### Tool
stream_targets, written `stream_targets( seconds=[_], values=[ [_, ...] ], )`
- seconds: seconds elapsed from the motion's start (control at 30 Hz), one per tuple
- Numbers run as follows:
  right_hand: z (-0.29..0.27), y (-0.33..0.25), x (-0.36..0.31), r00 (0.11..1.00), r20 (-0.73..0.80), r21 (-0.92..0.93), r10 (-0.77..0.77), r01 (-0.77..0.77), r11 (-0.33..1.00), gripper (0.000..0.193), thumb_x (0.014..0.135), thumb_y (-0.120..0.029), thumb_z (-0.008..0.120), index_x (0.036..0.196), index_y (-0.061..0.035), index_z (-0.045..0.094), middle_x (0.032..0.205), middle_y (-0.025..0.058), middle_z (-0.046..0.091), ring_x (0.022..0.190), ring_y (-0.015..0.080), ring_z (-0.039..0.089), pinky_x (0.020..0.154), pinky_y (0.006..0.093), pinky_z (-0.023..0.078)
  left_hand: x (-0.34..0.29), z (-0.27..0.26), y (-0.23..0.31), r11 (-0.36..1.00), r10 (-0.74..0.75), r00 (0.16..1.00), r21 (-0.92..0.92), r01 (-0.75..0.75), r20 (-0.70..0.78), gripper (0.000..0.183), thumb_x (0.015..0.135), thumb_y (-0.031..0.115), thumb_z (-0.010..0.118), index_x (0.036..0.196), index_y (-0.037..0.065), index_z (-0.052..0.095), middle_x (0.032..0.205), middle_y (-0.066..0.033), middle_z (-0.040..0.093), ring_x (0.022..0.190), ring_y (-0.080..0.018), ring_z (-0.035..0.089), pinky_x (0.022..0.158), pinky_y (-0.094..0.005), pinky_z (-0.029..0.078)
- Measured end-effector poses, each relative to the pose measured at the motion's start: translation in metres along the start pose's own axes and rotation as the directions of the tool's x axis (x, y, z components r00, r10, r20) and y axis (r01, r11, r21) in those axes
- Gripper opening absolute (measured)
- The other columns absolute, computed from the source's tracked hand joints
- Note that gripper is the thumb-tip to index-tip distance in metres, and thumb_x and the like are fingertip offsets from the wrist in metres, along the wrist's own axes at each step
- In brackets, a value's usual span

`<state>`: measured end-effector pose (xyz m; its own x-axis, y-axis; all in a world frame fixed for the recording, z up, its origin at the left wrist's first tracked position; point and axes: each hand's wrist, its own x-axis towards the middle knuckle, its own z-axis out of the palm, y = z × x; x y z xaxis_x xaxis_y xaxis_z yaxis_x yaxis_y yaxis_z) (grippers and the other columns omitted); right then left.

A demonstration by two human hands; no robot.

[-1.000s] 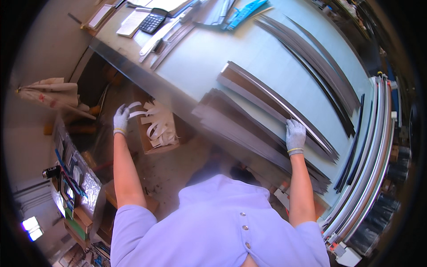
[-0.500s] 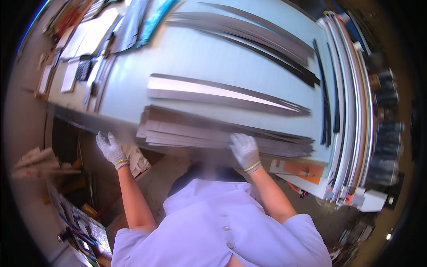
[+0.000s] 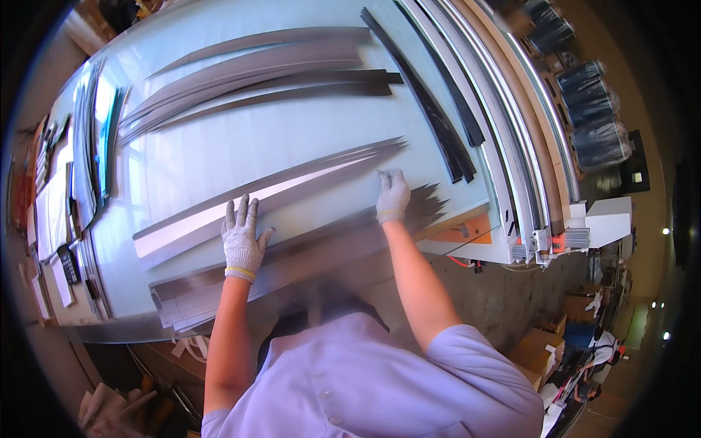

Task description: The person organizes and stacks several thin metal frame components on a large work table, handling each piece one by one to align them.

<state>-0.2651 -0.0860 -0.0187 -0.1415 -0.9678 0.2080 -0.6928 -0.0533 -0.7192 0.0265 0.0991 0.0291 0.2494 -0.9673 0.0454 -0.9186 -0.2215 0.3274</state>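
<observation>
Left hand, grip wide, over the white strip; right hand near its tapered end, grip I cannot tell; grey stack alongside.

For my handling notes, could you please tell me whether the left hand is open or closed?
Open: the left hand has its fingers spread and thumb out, over the white strip.

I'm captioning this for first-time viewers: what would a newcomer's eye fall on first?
Probably the gloved left hand, fingers spread over the white-banded grey strips, with the gloved right hand near their tapered end. Next, perhaps, the bundle of dark strips fanned across the far part of the pale blue table, and the long parallel rails along its right side.
</observation>
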Motion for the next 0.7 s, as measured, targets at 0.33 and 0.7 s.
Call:
stream_targets(
  seconds=[0.33, 0.7],
  values=[
    [0.032, 0.03, 0.054, 0.996, -0.09, 0.109, 0.008, 0.001, 0.994, 0.012, 0.079, -0.011, 0.075, 0.087, -0.0025, 0.075, 0.087, 0.0134, 0.071, 0.081, 0.0267, 0.068, 0.075, 0.0347, 0.052, 0.008, 0.02, 0.01, 0.997, -0.026, 0.989, 0.08, 0.014, 0.145, 0.075, 0.081, 0.031, 0.074, 0.148, 0.017, 0.043, 0.158, -0.0053, 0.034, 0.145, -0.0409, 0.026, 0.116, -0.0536, 0.026],
    [0.03, 0.02, 0.059, 0.998, -0.047, 0.036, 0.04, -0.038, 0.999, 0.016, 0.079, -0.016, 0.076, 0.087, -0.0018, 0.073, 0.085, 0.0178, 0.07, 0.081, 0.0351, 0.067, 0.075, 0.0411, 0.052, 0.011, 0.018, 0.014, 0.995, -0.035, 0.988, 0.093, 0.021, 0.15, 0.074, 0.081, 0.026, 0.074, 0.148, 0.016, 0.043, 0.159, -0.0052, 0.034, 0.145, -0.0416, 0.027, 0.118, -0.051, 0.026]
  ],
)
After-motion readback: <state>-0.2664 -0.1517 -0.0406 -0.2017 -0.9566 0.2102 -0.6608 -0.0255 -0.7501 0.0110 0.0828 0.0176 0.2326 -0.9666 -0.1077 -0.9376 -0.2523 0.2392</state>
